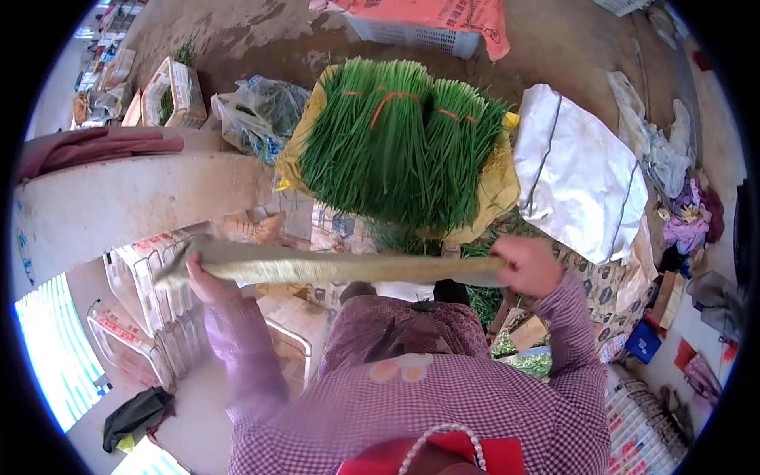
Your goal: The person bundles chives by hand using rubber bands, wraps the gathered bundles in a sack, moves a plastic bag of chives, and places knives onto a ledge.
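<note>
A long pale greenish-gold strip of cloth or sheeting (348,267) stretches sideways above my lap. At its left end my left hand (207,277) is closed on it. My right hand (529,265) grips the opposite end in a fist. Beyond the strip, bundles of long green stalks (388,142) bound with red bands lie side by side on a yellow woven sack (497,186). The strip hides part of what lies beneath it.
To the right of the bundles lies a white sack (578,170). A pale curved surface (142,190) with maroon cloth stands at the left. Plastic bags (265,115), a crate (178,95) and a red-covered basket (419,36) sit farther away.
</note>
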Available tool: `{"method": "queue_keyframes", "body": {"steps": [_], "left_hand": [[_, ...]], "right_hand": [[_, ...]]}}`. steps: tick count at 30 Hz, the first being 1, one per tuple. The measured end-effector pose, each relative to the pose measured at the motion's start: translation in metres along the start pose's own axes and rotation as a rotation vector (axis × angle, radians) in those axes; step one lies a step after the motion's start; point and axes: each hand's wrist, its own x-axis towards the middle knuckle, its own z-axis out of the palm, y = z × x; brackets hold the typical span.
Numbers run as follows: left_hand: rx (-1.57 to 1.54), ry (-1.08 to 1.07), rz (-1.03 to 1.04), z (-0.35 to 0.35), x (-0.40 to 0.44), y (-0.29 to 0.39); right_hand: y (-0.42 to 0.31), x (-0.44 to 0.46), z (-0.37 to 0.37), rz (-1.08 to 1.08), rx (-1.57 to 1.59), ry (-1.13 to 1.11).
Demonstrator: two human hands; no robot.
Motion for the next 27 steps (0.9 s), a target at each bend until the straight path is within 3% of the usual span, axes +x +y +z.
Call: {"method": "queue_keyframes", "body": {"steps": [1, 2, 4, 7, 8, 10, 15, 17, 19, 21, 23, 25, 27], "left_hand": [[0.080, -0.080, 0.098, 0.017, 0.020, 0.003], [0.218, -0.067, 0.215, 0.041, 0.039, 0.003], [0.210, -0.079, 0.264, 0.104, 0.074, 0.001], [0.194, -0.027, 0.060, 0.219, 0.099, -0.011], [0.213, -0.132, 0.015, 0.244, 0.121, -0.025], [0.260, -0.127, -0.048, 0.293, 0.158, -0.068], [0.345, -0.173, -0.143, 0.344, 0.176, -0.154], [0.447, -0.192, -0.155, 0.344, 0.176, -0.192], [0.761, -0.589, 0.448, 0.321, 0.186, -0.262], [1.015, -0.777, 0.688, 0.308, 0.155, -0.282], [1.008, -0.819, 0.566, 0.307, 0.134, -0.303], [1.024, -0.878, 0.435, 0.301, 0.122, -0.316], [1.235, -0.838, 0.526, 0.305, 0.114, -0.327]], "right_hand": [[0.008, 0.004, -0.022, -0.076, -0.034, 0.165], [0.012, 0.013, -0.043, -0.051, -0.084, 0.232], [0.032, 0.035, -0.073, 0.048, -0.202, 0.294], [0.080, 0.088, -0.100, 0.211, -0.428, 0.403], [0.092, 0.108, -0.107, 0.277, -0.479, 0.418], [0.114, 0.147, -0.116, 0.402, -0.573, 0.463], [0.191, 0.229, -0.096, 0.568, -0.733, 0.437], [0.202, 0.240, -0.083, 0.361, -0.844, 0.921], [0.218, 0.232, -0.063, 0.499, -0.658, 0.899], [0.269, 0.214, -0.018, 0.502, -0.220, 1.065], [0.314, 0.192, 0.035, 0.833, 0.156, 0.820], [0.309, 0.175, 0.078, 0.930, 0.391, 0.488], [0.303, 0.181, 0.122, 0.947, 0.505, 0.478]]}}
